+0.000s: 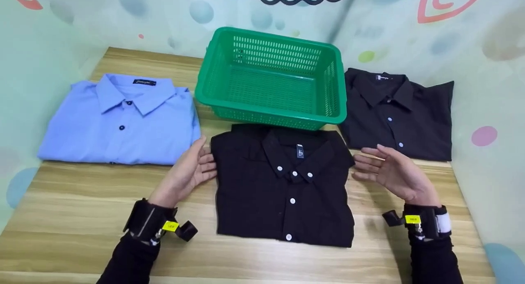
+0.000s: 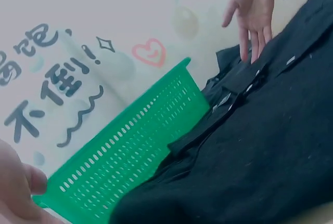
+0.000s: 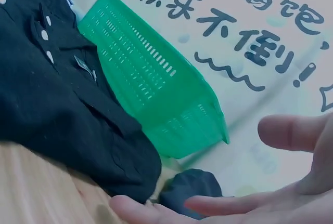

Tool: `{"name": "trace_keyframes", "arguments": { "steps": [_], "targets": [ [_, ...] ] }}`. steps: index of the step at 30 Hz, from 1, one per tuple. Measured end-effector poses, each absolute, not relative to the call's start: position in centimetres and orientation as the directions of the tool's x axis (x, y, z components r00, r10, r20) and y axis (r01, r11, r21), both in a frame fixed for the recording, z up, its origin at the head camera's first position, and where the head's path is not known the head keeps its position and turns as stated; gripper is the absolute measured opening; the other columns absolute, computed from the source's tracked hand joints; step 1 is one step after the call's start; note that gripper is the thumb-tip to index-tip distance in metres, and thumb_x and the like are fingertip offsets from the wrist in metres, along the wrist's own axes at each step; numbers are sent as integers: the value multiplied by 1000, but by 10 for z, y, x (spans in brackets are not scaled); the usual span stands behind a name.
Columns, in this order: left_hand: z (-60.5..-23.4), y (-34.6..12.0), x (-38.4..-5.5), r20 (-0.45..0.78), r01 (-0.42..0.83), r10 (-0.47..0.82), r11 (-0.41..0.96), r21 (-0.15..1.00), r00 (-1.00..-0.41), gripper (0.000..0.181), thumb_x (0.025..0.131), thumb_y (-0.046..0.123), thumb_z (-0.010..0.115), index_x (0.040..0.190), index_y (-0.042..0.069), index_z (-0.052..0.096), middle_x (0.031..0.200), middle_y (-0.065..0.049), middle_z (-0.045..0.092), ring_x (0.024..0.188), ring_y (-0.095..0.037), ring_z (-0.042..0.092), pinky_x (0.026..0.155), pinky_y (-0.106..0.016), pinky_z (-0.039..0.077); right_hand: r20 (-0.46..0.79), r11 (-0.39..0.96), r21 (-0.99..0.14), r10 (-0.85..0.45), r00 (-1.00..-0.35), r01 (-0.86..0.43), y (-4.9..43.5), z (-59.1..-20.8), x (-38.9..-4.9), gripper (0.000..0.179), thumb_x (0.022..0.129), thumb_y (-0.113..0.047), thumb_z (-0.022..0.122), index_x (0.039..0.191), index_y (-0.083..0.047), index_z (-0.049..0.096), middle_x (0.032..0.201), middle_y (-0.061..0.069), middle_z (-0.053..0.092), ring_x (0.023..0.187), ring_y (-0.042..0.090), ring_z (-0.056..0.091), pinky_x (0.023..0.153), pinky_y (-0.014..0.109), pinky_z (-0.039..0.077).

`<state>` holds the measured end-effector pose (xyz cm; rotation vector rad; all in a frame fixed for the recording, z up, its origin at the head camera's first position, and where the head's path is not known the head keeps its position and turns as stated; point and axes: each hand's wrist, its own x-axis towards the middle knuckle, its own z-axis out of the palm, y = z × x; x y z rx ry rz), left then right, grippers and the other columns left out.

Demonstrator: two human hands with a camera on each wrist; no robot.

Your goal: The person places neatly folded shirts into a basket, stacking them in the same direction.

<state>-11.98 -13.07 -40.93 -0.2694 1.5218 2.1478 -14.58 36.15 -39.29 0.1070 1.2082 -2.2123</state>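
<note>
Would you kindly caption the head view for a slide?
Left hand and right hand flank the nearest folded black shirt, a green basket behind.

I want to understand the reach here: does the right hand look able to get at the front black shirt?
Probably yes. The right hand holds nothing and is close beside the front black shirt; the green basket sits beyond it, not between them.

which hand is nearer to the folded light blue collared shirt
Left. The left hand is beside the near right corner of the light blue shirt; the right hand is farther off, across the front folded black shirt with white buttons.
</note>
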Motion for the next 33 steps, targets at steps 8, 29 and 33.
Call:
{"name": "trace_keyframes", "arguments": {
  "steps": [8,29,33],
  "targets": [
    [-424,-128,-122,-374,-529,417,-363,767,-828,87,103,52,33,151,-9,-6,156,-33,7,142,-42,19,113,-45,26,-388,-436,-634,-536,-750,639,360,-404,-153,67,109,-30,32,152,6,-4,148,35,25,139,48,24,113,56,18],
    [-440,-101,-116,-243,-547,534,-535,644,-810,54,105,35,45,146,1,37,137,-17,53,121,-30,54,104,-43,40,-302,-488,-513,-668,-680,707,300,-436,-148,37,109,-25,31,118,-4,60,112,12,65,99,25,65,86,37,52],
    [-441,-90,-117,-251,-614,601,-531,584,-759,48,104,32,49,134,-5,48,125,-20,61,112,-32,60,101,-45,44,-419,-476,-557,-546,-726,680,284,-430,-138,25,106,-18,44,115,-5,64,111,10,68,99,24,66,85,37,53]
  ]
}}
